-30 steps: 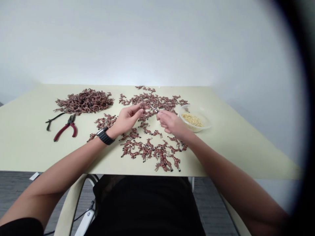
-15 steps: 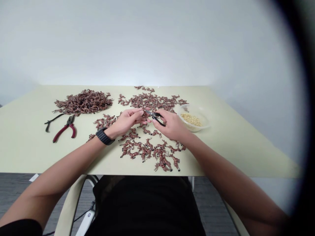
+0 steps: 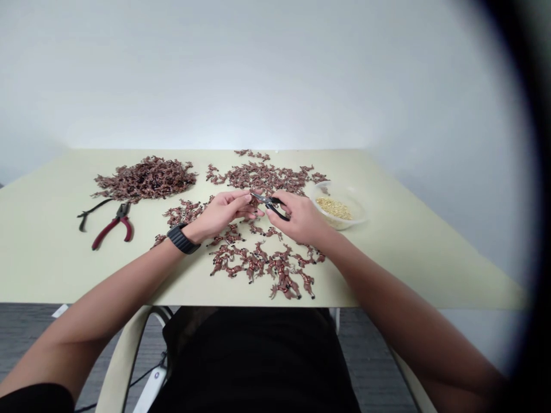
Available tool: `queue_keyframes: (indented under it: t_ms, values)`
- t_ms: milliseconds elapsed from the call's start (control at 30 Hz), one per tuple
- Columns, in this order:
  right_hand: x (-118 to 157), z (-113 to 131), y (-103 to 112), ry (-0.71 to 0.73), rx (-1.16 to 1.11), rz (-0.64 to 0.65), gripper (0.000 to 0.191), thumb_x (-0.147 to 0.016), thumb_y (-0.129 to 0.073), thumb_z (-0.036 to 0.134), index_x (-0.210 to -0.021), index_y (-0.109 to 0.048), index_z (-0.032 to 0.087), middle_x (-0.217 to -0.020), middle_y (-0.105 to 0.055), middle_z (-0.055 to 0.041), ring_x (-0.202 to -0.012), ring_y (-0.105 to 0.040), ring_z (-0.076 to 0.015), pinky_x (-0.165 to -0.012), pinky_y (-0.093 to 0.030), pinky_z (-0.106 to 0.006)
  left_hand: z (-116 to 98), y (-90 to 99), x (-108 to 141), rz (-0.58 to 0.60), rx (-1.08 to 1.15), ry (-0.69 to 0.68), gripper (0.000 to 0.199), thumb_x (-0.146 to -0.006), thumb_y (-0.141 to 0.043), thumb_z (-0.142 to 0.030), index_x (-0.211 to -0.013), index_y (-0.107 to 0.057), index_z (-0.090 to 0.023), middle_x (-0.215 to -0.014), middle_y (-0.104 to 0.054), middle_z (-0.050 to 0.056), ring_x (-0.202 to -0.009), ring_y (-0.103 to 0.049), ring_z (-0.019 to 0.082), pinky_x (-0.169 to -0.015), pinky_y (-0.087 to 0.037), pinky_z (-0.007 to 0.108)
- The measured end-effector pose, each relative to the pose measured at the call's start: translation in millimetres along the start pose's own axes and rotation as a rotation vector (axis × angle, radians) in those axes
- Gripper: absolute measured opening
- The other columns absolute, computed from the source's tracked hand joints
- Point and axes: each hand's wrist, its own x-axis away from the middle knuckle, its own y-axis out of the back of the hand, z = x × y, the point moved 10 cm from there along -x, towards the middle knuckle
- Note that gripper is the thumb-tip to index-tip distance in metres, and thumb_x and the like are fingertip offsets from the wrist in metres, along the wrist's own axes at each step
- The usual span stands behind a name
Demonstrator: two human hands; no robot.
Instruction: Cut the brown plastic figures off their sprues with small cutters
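My right hand (image 3: 300, 218) is closed around the black handles of small pliers (image 3: 275, 207), whose metal jaws point left. Their tip meets the fingers of my left hand (image 3: 226, 211), which pinch a brown reindeer figure (image 3: 254, 202); most of it is hidden by fingers and jaws. Below both hands lie many like reindeer figures (image 3: 284, 275), brown with black feet. Just right of my right hand stands a clear round bowl (image 3: 359, 211) holding small gold-coloured metal pieces (image 3: 334, 209).
A tall heap of reindeer figures (image 3: 148, 179) sits at the back left, and a flatter spread of figures (image 3: 267, 176) lies behind my hands. Red-handled pliers (image 3: 112, 226) and a black tool (image 3: 92, 213) rest on the pale table (image 3: 430, 258) at the left.
Hardly anything differs. The left fingertips and the pliers' jaws have shifted very slightly, still together at the same spot.
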Motion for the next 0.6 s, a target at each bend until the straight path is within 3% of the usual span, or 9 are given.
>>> queue_keyframes:
  t_ms: [200, 400, 533, 600]
  values:
    - [1, 0, -1, -0.013, 0.009, 0.011, 0.025, -0.1, -0.055, 0.046, -0.103, -0.061, 0.021, -0.081, -0.062, -0.0016, -0.069, -0.052, -0.0166, -0.065, -0.034, -0.032, -1, -1.6, 1, -0.01, 0.003, 0.007, 0.046, -0.098, -0.069, -0.048, -0.134, -0.074, -0.019, -0.082, -0.072, 0.005, -0.089, -0.074, 0.019, -0.091, -0.061, 0.038]
    - [4, -4, -7, -0.155, -0.081, 0.037, 0.032, -0.102, -0.051, 0.052, -0.1, -0.061, 0.022, -0.068, -0.054, 0.0016, -0.059, -0.047, -0.0146, -0.059, -0.031, -0.031, -16, -4.5, 5, -0.042, -0.165, -0.086, 0.043, -0.101, -0.065, -0.048, -0.134, -0.074, -0.021, -0.106, -0.076, 0.009, -0.088, -0.07, 0.016, -0.092, -0.061, 0.039]
    - [3, -8, -15, -0.207, -0.193, 0.07, 0.037, -0.103, -0.049, 0.055, -0.093, -0.06, 0.021, -0.076, -0.061, -0.0015, -0.067, -0.052, -0.0168, -0.063, -0.035, -0.032, -17, 1.5, 5, -0.085, -0.286, -0.137, 0.044, -0.099, -0.067, -0.05, -0.132, -0.076, -0.022, -0.126, -0.074, 0.013, -0.088, -0.071, 0.017, -0.085, -0.063, 0.037]
    - [2, -9, -18, -0.22, -0.23, 0.078, 0.037, -0.103, -0.049, 0.054, -0.091, -0.06, 0.021, -0.081, -0.063, -0.0031, -0.073, -0.055, -0.0181, -0.066, -0.037, -0.033, -17, 5.4, 5, -0.114, -0.344, -0.159, 0.045, -0.099, -0.067, -0.051, -0.132, -0.076, -0.022, -0.125, -0.075, 0.013, -0.087, -0.071, 0.017, -0.082, -0.062, 0.035]
